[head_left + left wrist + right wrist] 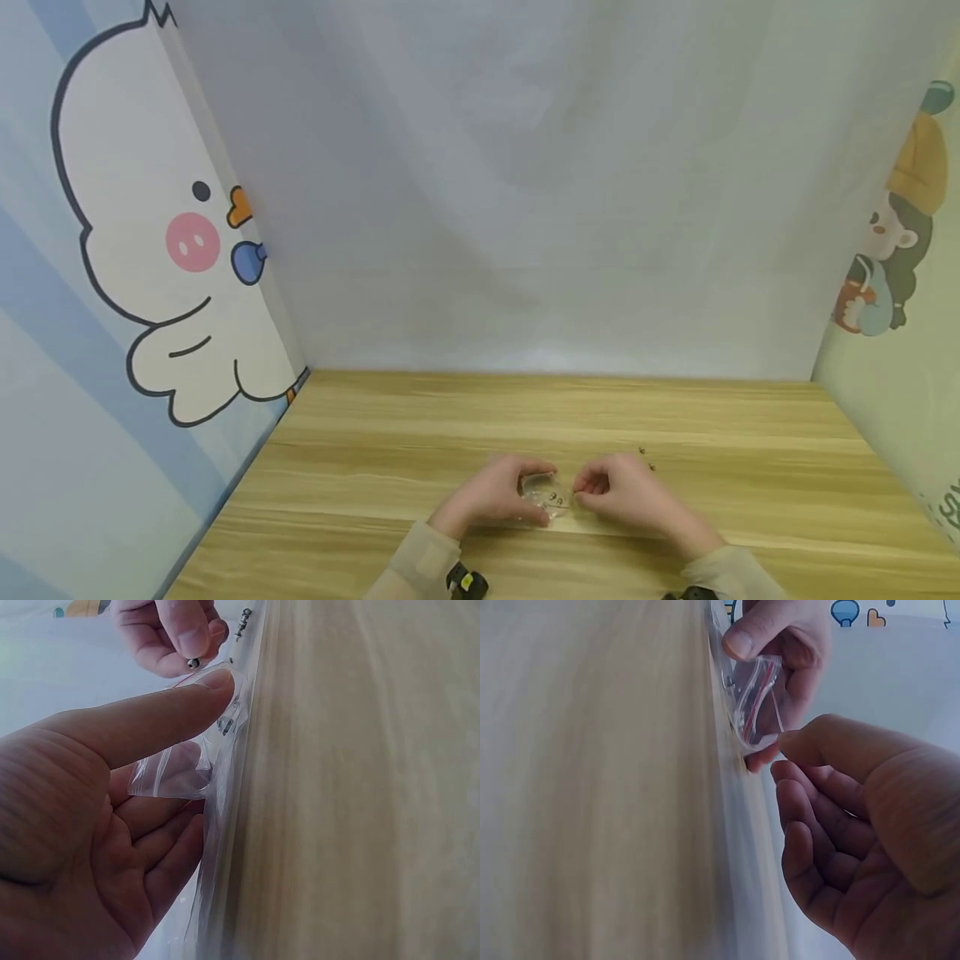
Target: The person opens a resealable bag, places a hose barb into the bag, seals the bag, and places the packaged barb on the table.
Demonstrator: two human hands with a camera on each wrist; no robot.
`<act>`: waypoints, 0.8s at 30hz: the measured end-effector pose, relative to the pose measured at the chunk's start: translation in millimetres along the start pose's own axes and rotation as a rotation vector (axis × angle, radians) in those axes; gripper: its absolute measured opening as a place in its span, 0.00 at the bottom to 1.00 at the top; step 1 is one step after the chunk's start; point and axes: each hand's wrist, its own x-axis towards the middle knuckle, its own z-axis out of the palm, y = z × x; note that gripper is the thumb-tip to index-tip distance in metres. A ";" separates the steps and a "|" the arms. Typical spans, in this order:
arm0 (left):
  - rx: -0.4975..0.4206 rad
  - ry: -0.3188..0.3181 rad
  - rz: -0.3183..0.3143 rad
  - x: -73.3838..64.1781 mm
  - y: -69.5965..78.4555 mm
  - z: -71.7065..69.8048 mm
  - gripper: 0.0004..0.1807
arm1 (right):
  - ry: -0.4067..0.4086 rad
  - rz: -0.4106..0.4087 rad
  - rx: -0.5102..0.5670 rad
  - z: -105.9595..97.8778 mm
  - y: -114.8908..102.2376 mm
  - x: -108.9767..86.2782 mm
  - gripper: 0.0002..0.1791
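Note:
A clear zip bag (537,492) with a red line along its mouth lies low over the wooden table. Several small dark metal pieces (555,498) show inside it. My left hand (497,492) holds the bag between thumb and fingers, its mouth turned to the right. Close by that mouth, my right hand (624,493) pinches a small shiny metal piece (193,664) between thumb and forefinger. In the right wrist view the piece is hidden by the fingertips, which are at the edge of the bag (757,697).
Two small metal pieces, one farther back (642,451) and one nearer (652,467), lie on the table (450,417) beyond my right hand. A pale curtain (525,208) hangs at the back, with printed panels left (127,208) and right (892,358).

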 end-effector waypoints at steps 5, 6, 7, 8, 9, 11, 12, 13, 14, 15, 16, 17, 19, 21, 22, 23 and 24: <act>-0.003 0.002 -0.003 0.5 -0.8 -0.4 0.39 | 0.001 0.001 -0.014 6.8 -3.5 5.4 0.05; -0.002 0.002 -0.001 0.6 -0.8 -0.6 0.39 | -0.001 0.001 -0.012 7.8 -4.6 6.1 0.05; 0.002 0.003 0.001 0.7 -1.0 -0.6 0.39 | -0.001 0.003 -0.012 8.9 -5.7 6.7 0.05; 0.007 0.003 0.003 0.7 -1.2 -0.5 0.39 | -0.002 0.006 -0.008 10.0 -6.9 7.4 0.05; 0.010 0.002 0.004 1.0 -1.6 -0.2 0.39 | -0.002 0.008 -0.004 11.0 -8.3 8.0 0.05; 0.016 0.001 0.009 1.2 -1.7 -0.6 0.39 | -0.001 0.012 0.004 12.8 -10.9 9.7 0.06; 0.016 0.000 0.009 1.3 -1.7 -0.5 0.39 | 0.000 0.013 0.011 13.8 -12.1 10.5 0.06; 0.017 -0.001 0.008 1.4 -1.7 -0.5 0.40 | 0.000 0.015 0.015 14.7 -13.2 11.3 0.06; 0.017 -0.001 0.008 1.5 -1.8 -0.4 0.40 | -0.001 0.017 0.019 15.5 -14.2 12.0 0.05; 0.016 -0.001 0.007 1.6 -1.7 -0.3 0.40 | 0.000 0.016 0.023 16.3 -14.9 12.4 0.05; 0.014 0.000 0.010 1.5 -1.7 -0.5 0.40 | 0.000 0.018 0.025 16.9 -15.4 12.9 0.05; 0.012 0.000 0.008 1.6 -1.7 -0.2 0.40 | 0.002 0.016 0.023 17.5 -15.8 13.1 0.05; 0.009 0.001 0.010 1.4 -1.1 -0.5 0.40 | 0.002 0.015 0.022 18.2 -16.5 13.3 0.04; 0.005 0.001 0.014 1.3 -0.8 -0.7 0.40 | 0.001 0.007 0.025 18.4 -16.8 13.1 0.04; 0.004 0.001 0.016 1.1 -0.7 -0.7 0.40 | 0.001 0.006 0.027 18.4 -16.9 13.0 0.03; 0.003 -0.001 0.014 1.1 -0.5 -0.6 0.40 | 0.001 0.002 0.030 18.4 -17.1 12.8 0.03; 0.003 -0.002 0.015 0.9 -0.4 -0.6 0.40 | -0.001 0.002 0.035 18.3 -17.3 12.6 0.03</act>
